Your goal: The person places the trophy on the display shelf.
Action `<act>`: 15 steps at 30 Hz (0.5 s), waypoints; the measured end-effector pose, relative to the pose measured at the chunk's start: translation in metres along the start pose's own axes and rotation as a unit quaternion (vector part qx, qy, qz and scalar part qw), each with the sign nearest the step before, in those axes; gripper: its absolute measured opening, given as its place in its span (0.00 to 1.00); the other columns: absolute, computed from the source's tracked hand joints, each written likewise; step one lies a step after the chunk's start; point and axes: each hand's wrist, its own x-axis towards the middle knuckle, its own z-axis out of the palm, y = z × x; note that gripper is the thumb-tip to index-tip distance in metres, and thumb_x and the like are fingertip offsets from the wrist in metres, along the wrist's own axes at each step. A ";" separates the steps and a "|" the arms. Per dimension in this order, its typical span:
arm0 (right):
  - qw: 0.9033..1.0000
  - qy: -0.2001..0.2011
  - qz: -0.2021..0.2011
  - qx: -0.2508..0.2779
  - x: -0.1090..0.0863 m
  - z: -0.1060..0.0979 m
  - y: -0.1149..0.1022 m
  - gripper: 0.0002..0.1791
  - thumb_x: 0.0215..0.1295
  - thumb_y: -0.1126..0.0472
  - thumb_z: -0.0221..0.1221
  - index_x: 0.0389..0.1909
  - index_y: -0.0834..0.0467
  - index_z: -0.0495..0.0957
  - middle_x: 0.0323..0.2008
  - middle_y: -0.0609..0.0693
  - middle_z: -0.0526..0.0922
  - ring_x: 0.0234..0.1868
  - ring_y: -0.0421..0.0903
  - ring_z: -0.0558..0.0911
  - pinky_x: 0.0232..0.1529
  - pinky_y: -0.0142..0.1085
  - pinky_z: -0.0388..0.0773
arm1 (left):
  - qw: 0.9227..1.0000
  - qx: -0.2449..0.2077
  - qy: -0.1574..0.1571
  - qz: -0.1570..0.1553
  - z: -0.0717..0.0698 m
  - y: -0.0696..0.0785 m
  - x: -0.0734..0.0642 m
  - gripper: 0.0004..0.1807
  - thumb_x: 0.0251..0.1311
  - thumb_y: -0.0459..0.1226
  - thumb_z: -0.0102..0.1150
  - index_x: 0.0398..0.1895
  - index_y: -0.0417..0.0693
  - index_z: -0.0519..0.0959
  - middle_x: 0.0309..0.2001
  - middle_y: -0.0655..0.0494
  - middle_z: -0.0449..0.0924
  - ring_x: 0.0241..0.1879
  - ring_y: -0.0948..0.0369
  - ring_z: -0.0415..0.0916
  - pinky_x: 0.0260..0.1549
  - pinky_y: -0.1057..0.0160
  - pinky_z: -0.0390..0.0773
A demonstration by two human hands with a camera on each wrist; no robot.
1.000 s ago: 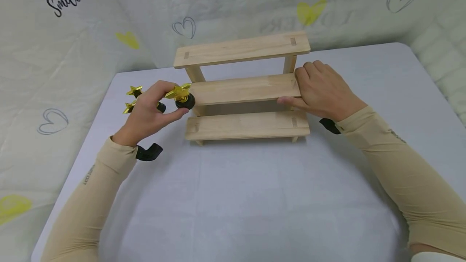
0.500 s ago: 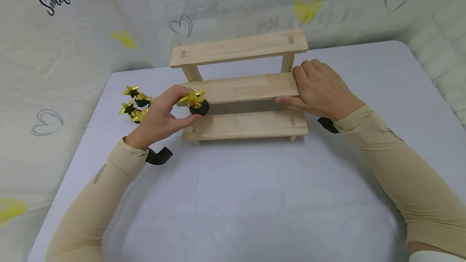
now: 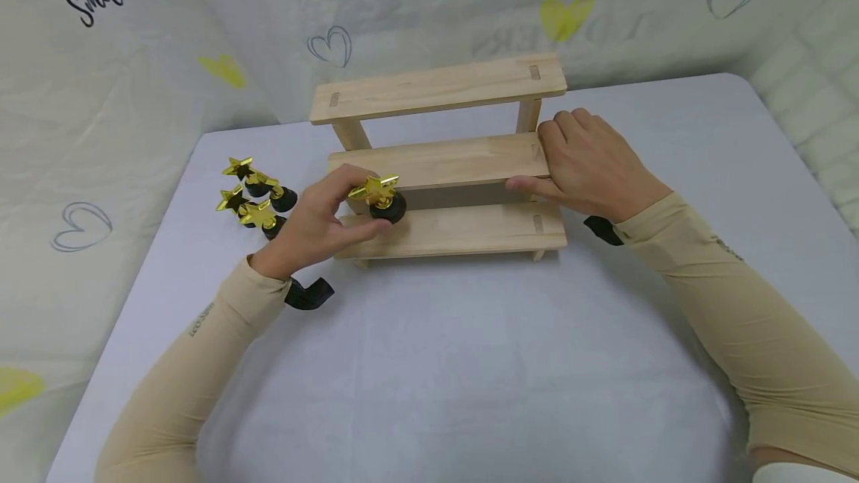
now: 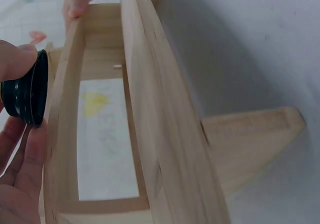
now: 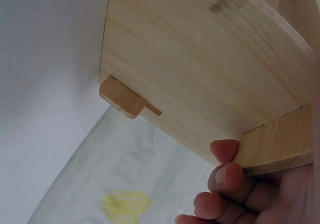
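Note:
My left hand (image 3: 325, 218) pinches a small gold star trophy (image 3: 385, 198) by its round black base, in front of the left part of a three-step wooden shelf (image 3: 443, 162). In the left wrist view the black base (image 4: 25, 91) sits between thumb and fingers, close beside the board's edge. My right hand (image 3: 593, 162) grips the right end of the shelf's middle step, thumb along the front edge. Seen from the right wrist, its fingertips (image 5: 227, 178) curl under that step's end. Several more star trophies (image 3: 258, 213) stand in a group left of my left hand.
White cloth covers the table (image 3: 456, 364). Behind it hangs a pale backdrop (image 3: 416, 13) printed with hearts and words. A white rounded object (image 3: 798, 472) shows at the lower right corner.
My left hand has carried the star trophy rightward and slightly toward me, from beside the shelf to in front of its left part. The right hand keeps its grip on the middle step.

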 end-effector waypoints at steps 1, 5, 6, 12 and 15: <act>1.000 0.000 0.001 0.001 0.000 0.000 0.000 0.55 0.68 0.17 0.27 0.26 0.69 0.67 0.20 0.59 0.65 0.22 0.57 0.63 0.26 0.43 0.63 | 1.000 0.002 0.000 0.001 0.002 0.001 0.001 0.27 0.48 0.25 0.79 0.52 0.38 0.77 0.50 0.49 0.82 0.50 0.67 0.77 0.54 0.76 0.78; 1.000 -0.001 0.002 0.003 0.001 0.000 0.000 0.54 0.67 0.17 0.27 0.25 0.68 0.66 0.20 0.59 0.65 0.22 0.56 0.63 0.25 0.43 0.62 | 1.000 -0.009 -0.006 0.010 0.008 0.007 0.002 0.27 0.48 0.27 0.79 0.52 0.39 0.78 0.50 0.50 0.82 0.49 0.65 0.77 0.51 0.73 0.80; 1.000 -0.001 0.003 0.003 0.001 0.000 0.000 0.54 0.67 0.16 0.27 0.25 0.68 0.66 0.20 0.59 0.65 0.22 0.56 0.63 0.25 0.43 0.62 | 1.000 -0.016 -0.010 0.012 0.010 0.009 0.003 0.27 0.49 0.27 0.79 0.52 0.40 0.78 0.50 0.50 0.81 0.50 0.65 0.77 0.51 0.72 0.80; 1.000 0.005 0.002 0.004 0.002 0.001 0.000 0.54 0.67 0.16 0.27 0.25 0.68 0.66 0.20 0.58 0.65 0.21 0.56 0.63 0.25 0.43 0.62 | 0.999 -0.046 -0.021 0.014 0.022 0.013 0.007 0.27 0.51 0.27 0.78 0.55 0.40 0.78 0.53 0.48 0.81 0.52 0.64 0.78 0.56 0.73 0.81; 1.000 0.012 -0.005 0.004 0.001 0.002 0.000 0.54 0.68 0.17 0.28 0.25 0.68 0.66 0.20 0.59 0.65 0.21 0.56 0.62 0.24 0.43 0.61 | 0.999 -0.050 -0.017 0.015 0.029 0.013 0.008 0.27 0.52 0.28 0.78 0.55 0.40 0.77 0.53 0.48 0.82 0.51 0.63 0.78 0.55 0.72 0.81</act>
